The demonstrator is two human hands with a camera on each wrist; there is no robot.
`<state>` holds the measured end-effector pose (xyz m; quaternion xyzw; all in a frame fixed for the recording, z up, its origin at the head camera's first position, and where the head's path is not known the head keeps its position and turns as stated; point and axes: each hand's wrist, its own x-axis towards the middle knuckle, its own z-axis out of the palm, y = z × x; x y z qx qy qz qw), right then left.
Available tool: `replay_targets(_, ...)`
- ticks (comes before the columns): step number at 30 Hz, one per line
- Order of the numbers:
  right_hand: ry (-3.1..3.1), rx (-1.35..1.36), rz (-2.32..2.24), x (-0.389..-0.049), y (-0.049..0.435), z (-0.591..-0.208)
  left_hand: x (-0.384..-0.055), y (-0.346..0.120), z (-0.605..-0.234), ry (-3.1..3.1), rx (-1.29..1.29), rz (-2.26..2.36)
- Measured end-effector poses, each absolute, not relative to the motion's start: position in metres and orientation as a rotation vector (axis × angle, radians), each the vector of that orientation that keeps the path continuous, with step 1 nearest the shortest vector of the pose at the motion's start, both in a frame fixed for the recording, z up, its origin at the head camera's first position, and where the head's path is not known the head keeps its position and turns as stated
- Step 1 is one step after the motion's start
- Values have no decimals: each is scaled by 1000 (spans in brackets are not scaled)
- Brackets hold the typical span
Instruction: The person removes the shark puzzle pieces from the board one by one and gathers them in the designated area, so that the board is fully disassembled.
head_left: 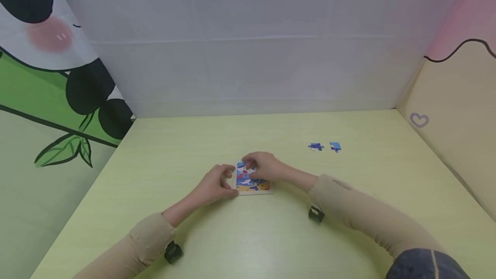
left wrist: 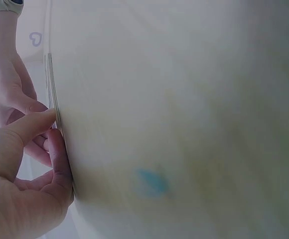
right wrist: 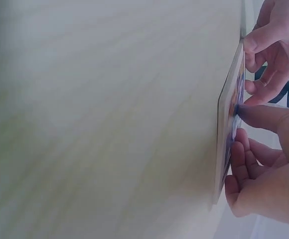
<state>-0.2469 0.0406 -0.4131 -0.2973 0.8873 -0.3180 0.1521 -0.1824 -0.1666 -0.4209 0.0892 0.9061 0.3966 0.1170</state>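
Note:
A small jigsaw puzzle (head_left: 248,184) with a colourful picture lies flat on the table in a pale frame board (right wrist: 223,129). At its left side my left hand (head_left: 214,184) holds the board, thumb by the near left corner and curled fingers along the left edge. From the right, my right hand (head_left: 268,167) reaches over the puzzle's upper right part. Its thumb and fingertips (right wrist: 241,110) are set down on the picture, pinching at a puzzle piece that the hand largely hides.
Two loose blue puzzle pieces, one darker (head_left: 316,146) and one lighter (head_left: 335,146), lie apart on the table (head_left: 186,141) at the back right. A grey-white cloth wall (head_left: 248,72) rises behind the table, with printed panels at both sides.

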Motion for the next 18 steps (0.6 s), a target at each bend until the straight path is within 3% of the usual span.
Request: replay_targets(18, 2573, -784, -1006, -239, 36, -409, -184, -167, -422, 2657, 278, 1157)
